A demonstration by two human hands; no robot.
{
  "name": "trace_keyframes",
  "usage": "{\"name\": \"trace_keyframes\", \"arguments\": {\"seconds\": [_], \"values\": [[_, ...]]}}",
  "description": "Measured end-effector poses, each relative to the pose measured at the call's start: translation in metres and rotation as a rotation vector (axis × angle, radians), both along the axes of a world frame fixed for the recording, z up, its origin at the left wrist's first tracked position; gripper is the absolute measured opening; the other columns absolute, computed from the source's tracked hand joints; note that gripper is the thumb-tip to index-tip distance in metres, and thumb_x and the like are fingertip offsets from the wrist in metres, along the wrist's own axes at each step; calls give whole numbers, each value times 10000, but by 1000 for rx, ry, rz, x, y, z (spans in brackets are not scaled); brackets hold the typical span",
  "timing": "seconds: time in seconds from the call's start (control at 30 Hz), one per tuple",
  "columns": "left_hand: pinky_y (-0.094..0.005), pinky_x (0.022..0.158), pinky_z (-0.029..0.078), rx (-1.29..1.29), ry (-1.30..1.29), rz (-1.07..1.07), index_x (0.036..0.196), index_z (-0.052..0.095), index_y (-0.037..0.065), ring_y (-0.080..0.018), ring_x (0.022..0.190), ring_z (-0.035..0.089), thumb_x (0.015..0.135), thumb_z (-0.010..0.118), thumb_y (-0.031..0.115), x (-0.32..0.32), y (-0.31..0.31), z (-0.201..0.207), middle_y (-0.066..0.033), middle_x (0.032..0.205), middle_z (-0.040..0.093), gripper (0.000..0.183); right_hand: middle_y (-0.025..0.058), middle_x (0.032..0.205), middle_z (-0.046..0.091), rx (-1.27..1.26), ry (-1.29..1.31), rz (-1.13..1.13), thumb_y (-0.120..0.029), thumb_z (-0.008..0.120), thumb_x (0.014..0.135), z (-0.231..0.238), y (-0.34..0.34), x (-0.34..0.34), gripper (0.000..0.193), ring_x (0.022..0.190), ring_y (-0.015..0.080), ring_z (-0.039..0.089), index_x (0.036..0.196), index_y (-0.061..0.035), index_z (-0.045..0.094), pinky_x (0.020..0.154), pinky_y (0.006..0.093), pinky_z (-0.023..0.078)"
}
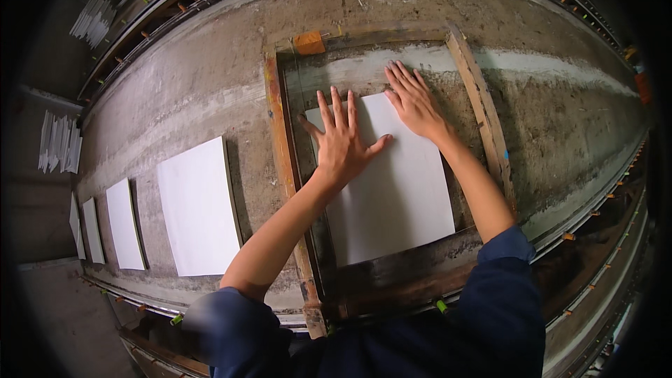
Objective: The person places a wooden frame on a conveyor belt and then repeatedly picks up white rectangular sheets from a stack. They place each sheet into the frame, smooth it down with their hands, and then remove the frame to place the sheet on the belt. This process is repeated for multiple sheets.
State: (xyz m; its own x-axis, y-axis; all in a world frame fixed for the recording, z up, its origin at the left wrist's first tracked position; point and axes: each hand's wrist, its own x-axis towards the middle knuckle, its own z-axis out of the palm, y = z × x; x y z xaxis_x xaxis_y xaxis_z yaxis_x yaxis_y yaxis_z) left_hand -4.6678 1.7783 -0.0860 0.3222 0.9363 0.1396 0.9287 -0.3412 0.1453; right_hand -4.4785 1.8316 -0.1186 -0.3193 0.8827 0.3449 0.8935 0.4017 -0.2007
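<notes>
A white sheet (399,189) lies inside a wooden frame (280,147) on a long stained work table (196,84). My left hand (341,141) rests flat on the sheet's upper left part, fingers spread. Over the sheet's top right corner lies my right hand (413,101), also flat with fingers apart, partly on the dark mesh beyond the edge. Neither hand grips anything. An orange block (309,43) sits on the frame's top left corner.
Three more white sheets (198,206) (124,224) (92,229) lie in a row on the table to the left, with another at the far end. Stacks of white sheets (60,143) hang beyond the table's left end. Rails with pegs (581,234) run along both table edges.
</notes>
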Motion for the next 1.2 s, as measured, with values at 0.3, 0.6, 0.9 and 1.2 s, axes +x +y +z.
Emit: {"name": "trace_keyframes", "arguments": {"seconds": [0.3, 0.6, 0.9, 1.2], "values": [[-716, 937, 3, 54, -10, -94, 1407, 138, 91, -388, 1338, -6, 750, 389, 707, 0, -30, -10, -196, 1454, 59, 934, 205, 1375, 305, 55, -4, -98, -359, 354, 920, 6, -63, -8, 554, 1289, 308, 279, 1307, 36, 326, 1078, 415, 174], [-751, 888, 44, -216, 85, -415, 1377, 70, -52, -415, 1331, -40, 660, 436, 754, -6, -134, 26, -233, 1445, -1, 1139, 197, 1357, 330, -95, 1, 132, -214, 450, 853, 41, -182, -28, 508, 1297, 309, 262, 1281, 45, 361, 1066, 458, 184], [-725, 923, 73, -71, 24, -388, 1374, 99, -48, -410, 1333, -8, 663, 482, 721, -8, -131, 11, -250, 1436, 39, 1116, 207, 1354, 319, -11, -18, 9, -224, 461, 857, 34, -184, -30, 508, 1293, 337, 249, 1289, 19, 349, 1054, 506, 158], [-598, 1024, 100, -106, -148, -478, 1315, 127, -156, -506, 1290, -13, 663, 552, 671, -50, -145, 3, -360, 1380, 32, 1135, 298, 1414, -15, -380, -88, -29, -575, 469, 809, 47, -240, -21, 894, 1328, 416, -34, 1406, -61, 47, 1060, 524, 49]]}}
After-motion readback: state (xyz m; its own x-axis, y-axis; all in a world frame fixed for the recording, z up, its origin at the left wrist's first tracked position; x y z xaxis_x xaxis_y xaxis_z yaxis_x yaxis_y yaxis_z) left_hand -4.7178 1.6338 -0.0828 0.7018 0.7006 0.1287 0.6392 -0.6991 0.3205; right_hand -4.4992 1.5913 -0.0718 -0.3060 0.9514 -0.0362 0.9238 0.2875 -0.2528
